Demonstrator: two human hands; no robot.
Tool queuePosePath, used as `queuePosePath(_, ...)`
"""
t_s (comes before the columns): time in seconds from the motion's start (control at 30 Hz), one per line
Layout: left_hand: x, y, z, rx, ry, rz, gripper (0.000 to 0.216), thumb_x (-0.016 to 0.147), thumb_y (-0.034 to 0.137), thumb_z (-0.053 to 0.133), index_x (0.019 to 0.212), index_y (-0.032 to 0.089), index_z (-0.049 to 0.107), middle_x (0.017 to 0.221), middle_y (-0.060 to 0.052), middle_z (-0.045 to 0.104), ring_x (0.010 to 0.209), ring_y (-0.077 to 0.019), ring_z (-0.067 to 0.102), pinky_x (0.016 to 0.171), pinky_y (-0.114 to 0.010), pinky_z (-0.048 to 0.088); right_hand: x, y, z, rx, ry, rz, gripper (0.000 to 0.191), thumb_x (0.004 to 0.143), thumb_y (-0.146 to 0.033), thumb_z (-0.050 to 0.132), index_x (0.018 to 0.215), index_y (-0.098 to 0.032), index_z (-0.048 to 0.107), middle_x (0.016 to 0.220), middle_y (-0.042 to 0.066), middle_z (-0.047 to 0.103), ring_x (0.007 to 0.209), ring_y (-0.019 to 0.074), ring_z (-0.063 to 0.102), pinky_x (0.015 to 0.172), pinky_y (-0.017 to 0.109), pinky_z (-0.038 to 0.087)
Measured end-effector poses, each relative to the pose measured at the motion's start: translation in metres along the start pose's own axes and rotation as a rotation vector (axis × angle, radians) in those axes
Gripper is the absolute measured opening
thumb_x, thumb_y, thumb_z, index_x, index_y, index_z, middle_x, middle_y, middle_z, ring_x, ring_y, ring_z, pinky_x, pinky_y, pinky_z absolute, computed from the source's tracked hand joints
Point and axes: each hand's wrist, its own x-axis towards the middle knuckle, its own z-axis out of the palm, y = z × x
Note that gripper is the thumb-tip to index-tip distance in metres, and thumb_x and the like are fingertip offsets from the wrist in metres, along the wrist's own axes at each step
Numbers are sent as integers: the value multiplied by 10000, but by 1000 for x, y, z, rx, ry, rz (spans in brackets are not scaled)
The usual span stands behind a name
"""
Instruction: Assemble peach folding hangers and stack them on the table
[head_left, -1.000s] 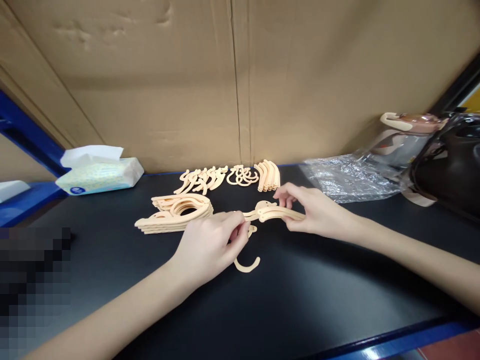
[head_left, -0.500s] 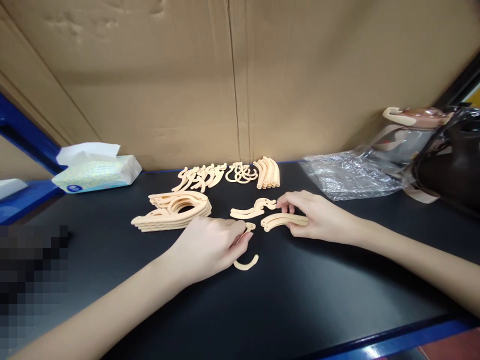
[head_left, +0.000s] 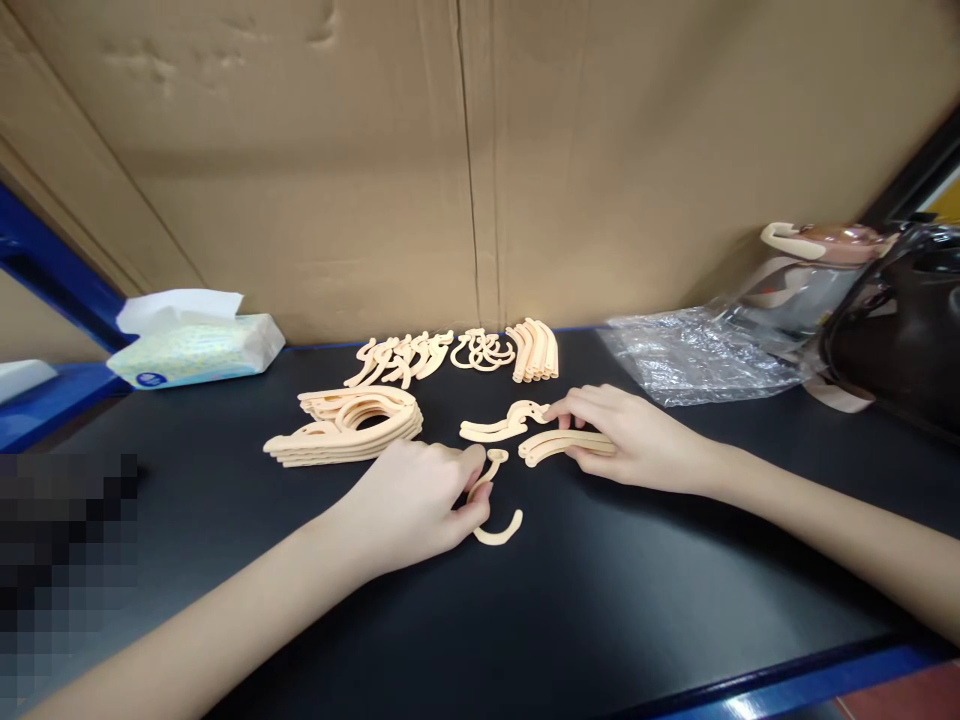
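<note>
Peach plastic hanger parts lie on a black tabletop (head_left: 600, 600). My left hand (head_left: 416, 500) pinches the stem of a small hook piece (head_left: 496, 528) between thumb and fingers. My right hand (head_left: 626, 435) rests with fingers laid over two curved arm strips (head_left: 544, 445). Its fingertips touch the end of a wavy shoulder piece (head_left: 504, 421) lying just left of it. The hook, the wavy piece and the strips lie close together between my hands.
A stack of assembled hangers (head_left: 349, 425) sits left of centre. Rows of loose parts (head_left: 457, 352) line the cardboard back wall. A tissue pack (head_left: 196, 345) lies far left, crumpled clear plastic (head_left: 694, 355) and a dark bag (head_left: 900, 340) at the right.
The wavy piece and curved strips, held up together a second ago, now lie separately on the table. My left hand has closed on the hook piece's stem.
</note>
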Motion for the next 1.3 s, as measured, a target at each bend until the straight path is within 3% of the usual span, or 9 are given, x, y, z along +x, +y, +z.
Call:
queuePosePath(0.33,0,1,2,-74,30,-33,208,772,241,471,573,192,441,460,36,500,397,-115,445,445,-237,216,0,2,0,-51,12,-73,191,880,-280,493,1047,-210,552,972,49,613,854,182,546,773,332,379)
queuePosePath(0.63,-3,2,7,-174,83,73,112,769,185,482,673,190,539,493,57,529,412,-98,475,446,-216,266,-4,-10,0,-127,100,-208,240,914,-261,441,1112,-210,566,1060,68,600,936,185,529,831,334,392)
queuePosePath(0.8,-3,6,10,-125,135,146,124,825,194,443,743,190,537,532,53,543,428,-102,495,437,-219,278,-5,-20,5,-142,106,-276,365,923,-291,452,1274,-191,460,1147,79,590,1047,187,511,887,343,389)
queuePosePath(1.07,-3,8,18,-171,181,186,134,881,241,421,792,179,499,550,58,531,434,-94,501,441,-201,304,-6,-19,10,-123,132,-387,229,925,-250,463,1110,-176,576,1071,65,629,1010,170,539,823,322,420)
queuePosePath(1.3,0,6,15,-333,104,143,201,954,270,310,879,192,479,609,53,555,460,-98,498,450,-197,307,-7,-19,7,-150,133,-372,223,922,-216,461,1104,-170,581,1104,75,608,1012,164,532,819,300,434)
